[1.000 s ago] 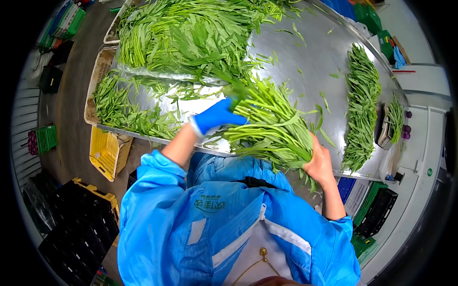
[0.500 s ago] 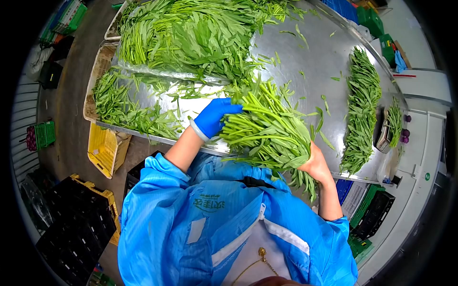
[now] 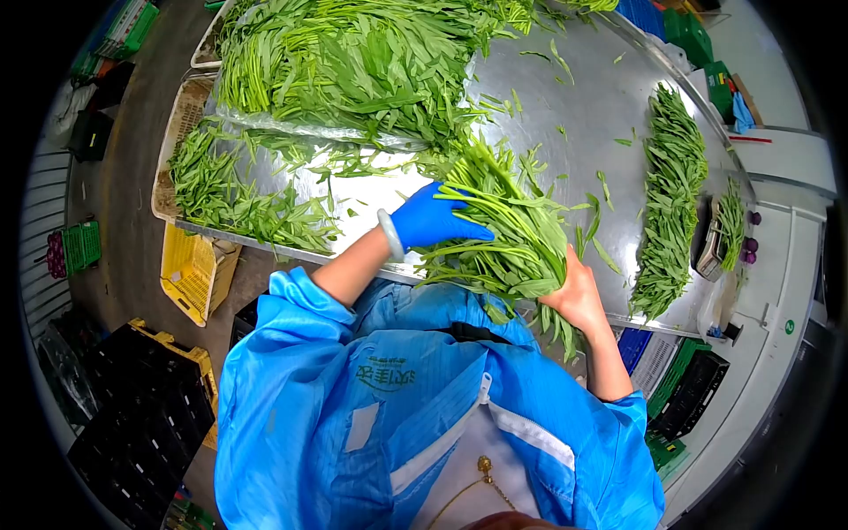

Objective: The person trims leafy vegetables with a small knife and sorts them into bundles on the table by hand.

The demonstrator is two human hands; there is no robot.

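Observation:
A loose bunch of leafy greens that looks like water spinach [image 3: 521, 234] is held above the near edge of the metal table [image 3: 583, 115]. My right hand [image 3: 576, 296], bare, wraps around its leafy lower end from the right. My left hand [image 3: 433, 219], in a blue glove with a pale bangle at the wrist, is at the stem end, with stems between its thumb and fingers. Leaves hide some fingertips of both hands. Behind the bunch lies a big heap of the same greens [image 3: 344, 71] on clear plastic sheeting.
A smaller pile of loose leaves [image 3: 247, 199] lies at the table's left. At right are a long row of greens [image 3: 670, 203] and a small bundle [image 3: 730, 230] beside purple ties. A yellow crate [image 3: 196, 274] and black crates [image 3: 141, 424] stand on the floor at left.
My left hand has shifted right and slightly down along the stems, its fingers spreading further over them. The bunch looks narrower, its stems swung more upright. My right hand has moved slightly left.

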